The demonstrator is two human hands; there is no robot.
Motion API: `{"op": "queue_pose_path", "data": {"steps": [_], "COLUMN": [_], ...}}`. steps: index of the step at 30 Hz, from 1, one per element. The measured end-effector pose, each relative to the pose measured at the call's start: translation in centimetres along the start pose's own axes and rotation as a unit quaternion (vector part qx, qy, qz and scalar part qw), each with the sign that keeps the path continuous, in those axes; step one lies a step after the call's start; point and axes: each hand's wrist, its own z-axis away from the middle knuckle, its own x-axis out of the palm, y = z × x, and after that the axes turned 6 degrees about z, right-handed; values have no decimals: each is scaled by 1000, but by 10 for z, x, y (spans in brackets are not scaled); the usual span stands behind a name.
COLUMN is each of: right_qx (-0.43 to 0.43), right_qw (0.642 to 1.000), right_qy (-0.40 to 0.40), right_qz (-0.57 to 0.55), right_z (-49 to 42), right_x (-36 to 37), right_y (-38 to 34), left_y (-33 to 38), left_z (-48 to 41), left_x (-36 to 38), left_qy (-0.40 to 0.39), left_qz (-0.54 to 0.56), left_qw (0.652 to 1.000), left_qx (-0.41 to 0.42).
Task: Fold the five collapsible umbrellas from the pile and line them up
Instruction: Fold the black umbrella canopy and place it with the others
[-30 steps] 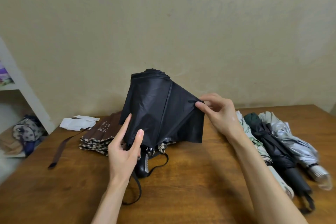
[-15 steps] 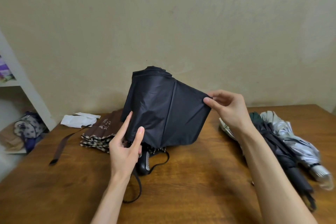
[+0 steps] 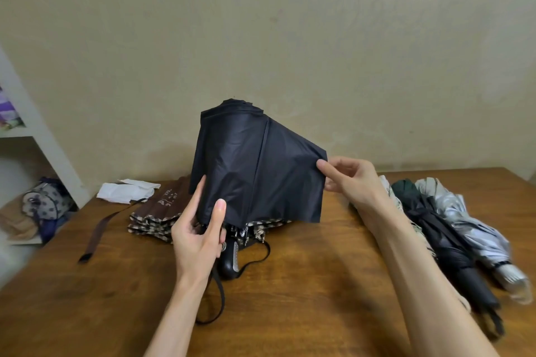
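Left hand (image 3: 200, 236) + right hand (image 3: 355, 180) both on black umbrella (image 3: 255, 171), centre frame.
We see the left hand, low centre, gripping the canopy's bottom edge, index + thumb laid straight on the cloth, other fingers curled under. Right hand, right of centre, pinches a fabric panel edge, held out sideways. Umbrella is upright over the wooden table (image 3: 290, 316), handle (image 3: 230, 259) pointing down, wrist strap (image 3: 221, 298) looping toward frame bottom. Behind-left: brown umbrella (image 3: 156, 211) w/ checked trim lying flat, white cloth (image 3: 124, 191) beyond it. Right side: three closed umbrellas side by side, i.e. pale one (image 3: 388, 191) mostly hidden by the forearm, dark one (image 3: 443, 240), silver one (image 3: 470, 220). White shelf (image 3: 37, 139) at left edge.
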Motion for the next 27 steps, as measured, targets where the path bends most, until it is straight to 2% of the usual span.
{"op": "queue_pose_path", "data": {"steps": [3,6,9,15,22,25,27], "right_qx": [-4,-24,-15,-88,-159,-184,-213], "right_qw": [999,997,999,995,985,979,969], "right_qy": [39,66,23,-21,-60,-87,-96], "right_qz": [-10,29,28,39,0,27,86], "right_z": [0,2,8,17,26,22,17], "right_x": [7,17,27,29,61,69,73], "right_y": [1,1,-2,-31,-54,-58,-56], "left_y": [-1,-4,-6,-13,-5,-11,-7], "left_z": [0,1,2,2,17,17,17], "left_x": [0,1,4,7,20,18,21], "left_qy": [7,5,-2,-7,-103,-104,-86], "left_qz": [4,1,2,-53,-95,-122,-121], "left_qw": [1000,1000,1000,999,990,986,988], "left_qx": [1,4,6,-5,27,55,53]}}
